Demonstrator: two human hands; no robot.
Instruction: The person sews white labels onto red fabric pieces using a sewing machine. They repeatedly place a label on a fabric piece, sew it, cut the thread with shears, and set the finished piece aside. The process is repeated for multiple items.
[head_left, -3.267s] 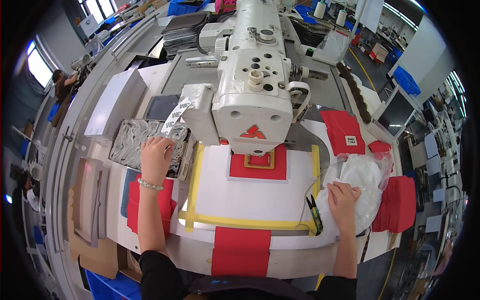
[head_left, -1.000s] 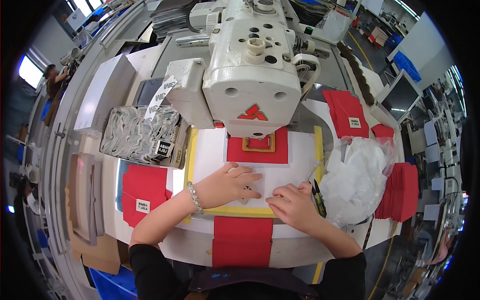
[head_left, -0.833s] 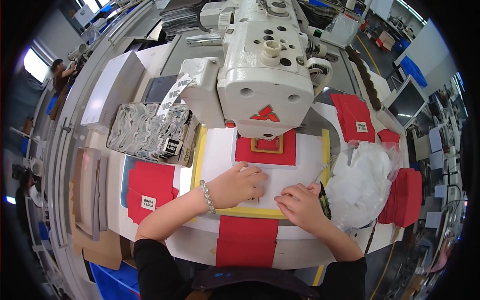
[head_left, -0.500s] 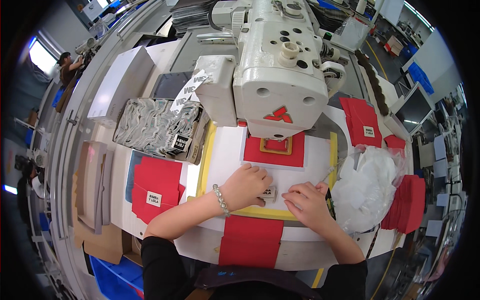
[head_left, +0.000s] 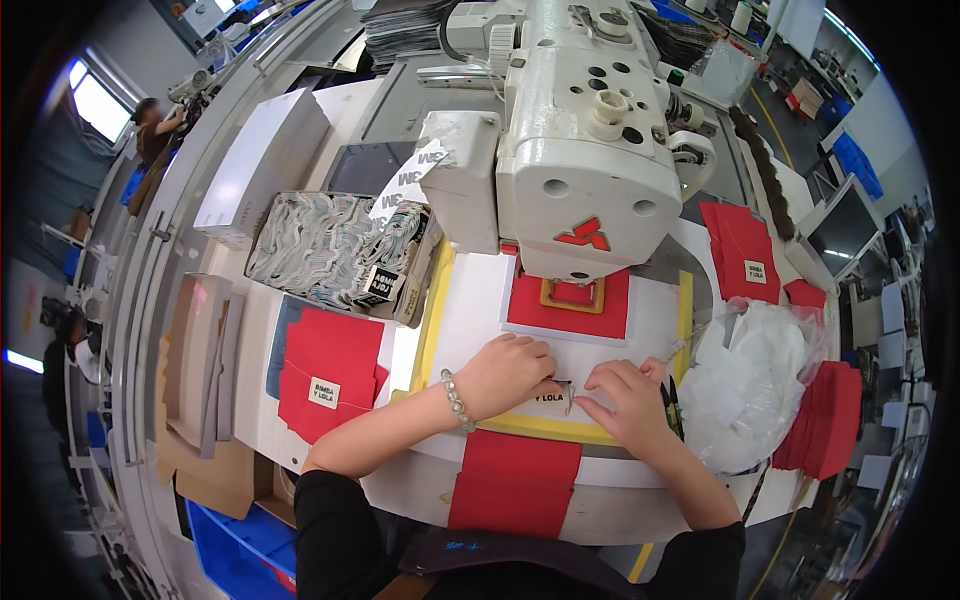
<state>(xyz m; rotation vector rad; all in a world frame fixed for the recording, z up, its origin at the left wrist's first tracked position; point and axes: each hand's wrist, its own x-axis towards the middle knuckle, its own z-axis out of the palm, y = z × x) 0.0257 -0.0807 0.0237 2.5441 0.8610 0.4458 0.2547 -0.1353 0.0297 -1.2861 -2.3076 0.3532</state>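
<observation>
At 6 o'clock, red fabric (head_left: 515, 485); beyond it, a pale label (head_left: 552, 401) with dark lettering.
Left hand (head_left: 500, 378) grasps the label's 9-o'clock end, apparently steadying it; right hand (head_left: 632, 405) is bent at its 3-o'clock end, whether gripping cannot be told. At 12 o'clock, a brass-coloured frame (head_left: 572, 308) rests on a red panel (head_left: 615, 312).

A long white box (head_left: 262, 165) stands to your left on the worktable (head_left: 254, 405), with an open cardboard carton (head_left: 195, 365) nearer you and a blue bin (head_left: 235, 550) lower down. Beyond, a co-worker (head_left: 153, 138) holds out an arm near a bright window (head_left: 98, 105). Dark stacked cloth (head_left: 405, 32) lies ahead of you. To your right, a dark-screened monitor (head_left: 846, 226) tilts near a fuzzy brown strip (head_left: 762, 160); farther off are a blue crate (head_left: 857, 166) and a white thread spool (head_left: 741, 17).
</observation>
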